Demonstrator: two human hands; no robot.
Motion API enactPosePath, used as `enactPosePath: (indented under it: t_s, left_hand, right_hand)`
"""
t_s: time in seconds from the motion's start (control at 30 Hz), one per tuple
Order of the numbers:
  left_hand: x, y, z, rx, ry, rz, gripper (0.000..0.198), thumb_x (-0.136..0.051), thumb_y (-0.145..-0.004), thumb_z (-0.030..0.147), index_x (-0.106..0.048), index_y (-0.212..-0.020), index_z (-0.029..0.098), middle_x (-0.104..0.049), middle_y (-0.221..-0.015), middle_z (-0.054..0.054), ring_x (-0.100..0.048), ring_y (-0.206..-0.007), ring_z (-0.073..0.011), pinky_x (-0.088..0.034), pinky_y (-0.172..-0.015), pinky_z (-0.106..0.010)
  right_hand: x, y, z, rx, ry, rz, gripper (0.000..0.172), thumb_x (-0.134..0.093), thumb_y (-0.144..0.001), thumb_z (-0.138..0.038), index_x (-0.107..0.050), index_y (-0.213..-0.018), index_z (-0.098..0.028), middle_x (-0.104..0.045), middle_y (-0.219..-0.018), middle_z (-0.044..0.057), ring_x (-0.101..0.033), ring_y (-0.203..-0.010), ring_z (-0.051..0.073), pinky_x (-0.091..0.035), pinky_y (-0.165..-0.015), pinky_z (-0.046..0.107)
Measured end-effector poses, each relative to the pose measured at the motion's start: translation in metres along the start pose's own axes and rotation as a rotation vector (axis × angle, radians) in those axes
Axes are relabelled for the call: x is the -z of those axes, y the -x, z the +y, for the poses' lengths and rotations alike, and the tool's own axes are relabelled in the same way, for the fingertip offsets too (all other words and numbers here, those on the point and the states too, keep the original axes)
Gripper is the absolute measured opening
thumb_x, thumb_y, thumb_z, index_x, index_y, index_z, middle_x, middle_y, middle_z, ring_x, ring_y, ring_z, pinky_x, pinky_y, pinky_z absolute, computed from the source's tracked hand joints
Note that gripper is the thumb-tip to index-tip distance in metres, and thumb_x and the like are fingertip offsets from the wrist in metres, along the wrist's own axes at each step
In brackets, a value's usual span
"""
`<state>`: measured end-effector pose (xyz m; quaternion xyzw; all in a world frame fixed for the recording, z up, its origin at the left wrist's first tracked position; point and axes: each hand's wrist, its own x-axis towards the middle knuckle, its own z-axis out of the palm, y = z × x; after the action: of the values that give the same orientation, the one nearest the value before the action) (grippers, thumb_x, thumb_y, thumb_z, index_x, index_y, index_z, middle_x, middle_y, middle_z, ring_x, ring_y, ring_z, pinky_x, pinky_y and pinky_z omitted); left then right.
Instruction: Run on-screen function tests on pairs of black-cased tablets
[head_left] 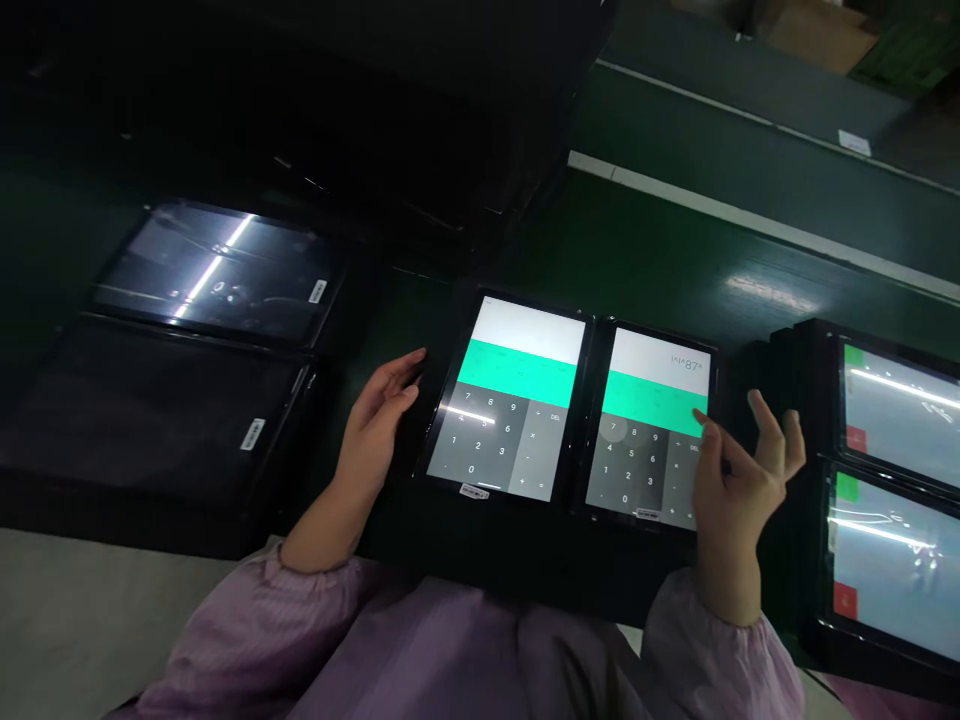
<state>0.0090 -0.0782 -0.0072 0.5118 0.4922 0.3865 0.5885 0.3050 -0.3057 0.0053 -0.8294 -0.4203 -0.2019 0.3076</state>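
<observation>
Two tablets lie side by side in front of me, both showing a calculator keypad with a green band. The left tablet [551, 425] has a blank entry field, while the right tablet [664, 392] shows characters ending in 87^. Just off the left tablet's left edge, my left hand [379, 415] is held with thumb and fingers slightly apart and nothing in it. My right hand [746, 475] hovers at the right edge of the right tablet, its index finger over the green band and its other fingers spread. Whether that fingertip touches the glass I cannot tell.
On the left, a dark tablet [262, 285] with a label lies behind another dark tablet [150, 410]. Stacked tablets with lit pale screens stand at the right, an upper one [900, 410] and a lower one [892, 570]. A white strip [712, 215] crosses the green surface behind.
</observation>
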Motion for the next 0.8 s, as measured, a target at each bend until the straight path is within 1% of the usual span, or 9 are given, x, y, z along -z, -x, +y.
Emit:
enactPosePath:
  t_s: [0.1,0.27,0.33,0.4,0.5,0.6,0.63,0.7,0.8]
  left_hand:
    - [0.000,-0.002,-0.001,-0.021,-0.028,-0.023,0.047,-0.077,-0.080,0.046,-0.074,-0.120,0.022,-0.069,-0.144,-0.010,-0.052,-0.150,-0.0357,-0.032,-0.132,-0.057]
    - [-0.001,0.000,-0.005,-0.058,-0.036,-0.092,0.051,-0.078,-0.081,0.049,-0.072,-0.124,0.022,-0.067,-0.147,-0.010,-0.047,-0.153,-0.0357,-0.029,-0.133,-0.057]
    - [-0.001,0.003,-0.006,-0.061,-0.036,-0.113,0.051,-0.077,-0.083,0.049,-0.071,-0.127,0.023,-0.065,-0.150,-0.009,-0.046,-0.155,-0.0345,-0.029,-0.133,-0.055]
    - [-0.003,0.007,-0.008,-0.060,-0.032,-0.125,0.050,-0.075,-0.085,0.047,-0.070,-0.130,0.024,-0.063,-0.153,-0.009,-0.046,-0.155,-0.0331,-0.029,-0.133,-0.054]
    - [-0.004,0.010,-0.010,-0.049,-0.033,-0.152,0.050,-0.072,-0.088,0.046,-0.068,-0.133,0.024,-0.059,-0.157,-0.009,-0.043,-0.157,-0.0319,-0.031,-0.133,-0.053]
    - [-0.003,0.009,-0.013,-0.044,-0.033,-0.179,0.049,-0.070,-0.088,0.045,-0.068,-0.132,0.024,-0.057,-0.157,-0.009,-0.042,-0.157,-0.0320,-0.032,-0.132,-0.052]
    - [-0.003,0.008,-0.013,-0.042,-0.030,-0.188,0.048,-0.070,-0.089,0.046,-0.068,-0.132,0.024,-0.057,-0.157,-0.009,-0.041,-0.158,-0.0318,-0.033,-0.132,-0.052]
    - [-0.002,0.007,-0.014,-0.044,-0.019,-0.199,0.047,-0.070,-0.089,0.046,-0.068,-0.131,0.024,-0.057,-0.157,-0.010,-0.041,-0.157,-0.0315,-0.033,-0.132,-0.052]
    - [0.000,0.008,-0.015,-0.050,-0.020,-0.202,0.046,-0.070,-0.091,0.045,-0.068,-0.131,0.024,-0.056,-0.157,-0.010,-0.042,-0.157,-0.0315,-0.033,-0.131,-0.052]
  right_hand:
    - [0.000,0.000,0.002,-0.014,0.014,0.025,0.031,-0.060,-0.104,-0.036,-0.086,-0.099,-0.019,-0.064,-0.148,0.014,-0.040,-0.152,0.048,-0.038,-0.117,0.073]
    - [0.000,-0.001,-0.007,0.042,0.013,-0.039,0.026,-0.062,-0.103,-0.031,-0.086,-0.107,-0.022,-0.058,-0.154,0.013,-0.033,-0.156,0.050,-0.036,-0.117,0.079]
    - [0.000,-0.003,-0.021,0.061,-0.001,-0.016,0.024,-0.062,-0.103,-0.028,-0.085,-0.107,-0.022,-0.061,-0.152,0.013,-0.035,-0.156,0.048,-0.037,-0.117,0.079]
    - [-0.002,-0.004,-0.040,0.118,-0.050,-0.032,0.022,-0.063,-0.103,-0.026,-0.085,-0.106,-0.022,-0.060,-0.152,0.012,-0.036,-0.156,0.045,-0.040,-0.117,0.077]
    - [-0.012,-0.004,-0.077,0.202,-0.140,-0.145,0.023,-0.060,-0.104,-0.024,-0.082,-0.112,-0.022,-0.055,-0.157,0.010,-0.030,-0.160,0.042,-0.042,-0.118,0.074]
    - [-0.028,-0.002,-0.107,0.226,-0.176,-0.239,0.028,-0.055,-0.107,-0.024,-0.079,-0.122,-0.023,-0.046,-0.164,0.009,-0.021,-0.164,0.041,-0.035,-0.123,0.074]
    - [-0.034,-0.001,-0.113,0.227,-0.176,-0.255,0.029,-0.054,-0.107,-0.024,-0.079,-0.122,-0.023,-0.044,-0.165,0.009,-0.019,-0.164,0.041,-0.033,-0.124,0.074]
    - [-0.043,-0.001,-0.120,0.236,-0.166,-0.278,0.030,-0.054,-0.108,-0.025,-0.079,-0.123,-0.022,-0.042,-0.167,0.011,-0.016,-0.165,0.042,-0.035,-0.124,0.073]
    - [-0.049,-0.001,-0.117,0.252,-0.149,-0.289,0.030,-0.054,-0.108,-0.024,-0.079,-0.124,-0.020,-0.042,-0.167,0.012,-0.011,-0.166,0.041,-0.039,-0.122,0.071]
